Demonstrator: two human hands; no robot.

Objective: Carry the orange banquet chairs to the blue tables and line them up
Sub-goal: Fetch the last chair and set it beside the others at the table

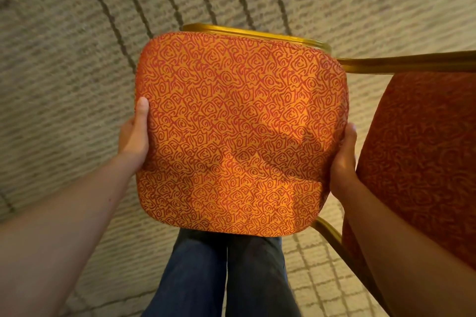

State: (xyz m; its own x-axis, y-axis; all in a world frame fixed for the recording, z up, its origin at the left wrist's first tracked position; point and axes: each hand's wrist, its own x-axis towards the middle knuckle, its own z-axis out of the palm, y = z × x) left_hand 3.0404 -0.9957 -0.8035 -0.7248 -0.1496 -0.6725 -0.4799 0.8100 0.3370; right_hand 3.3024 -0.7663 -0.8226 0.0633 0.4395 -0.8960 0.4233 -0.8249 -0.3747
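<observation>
I am watching the left hand [135, 136] and right hand [343, 159] gripping the chair [239, 131] by its seat edges. Carpet [64, 72] is showing underneath.

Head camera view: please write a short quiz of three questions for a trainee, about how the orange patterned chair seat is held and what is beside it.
1. True or false: only one hand holds the orange patterned padded chair seat.
2. What is seen right of that seat? A) a second orange upholstered chair B) a blue table C) a cardboard box
3. Fill in: the metal frame rail at the seat's far edge is ___ in colour.
Key: 1 false, the left hand and the right hand each grip a side edge; 2 A; 3 gold.
</observation>
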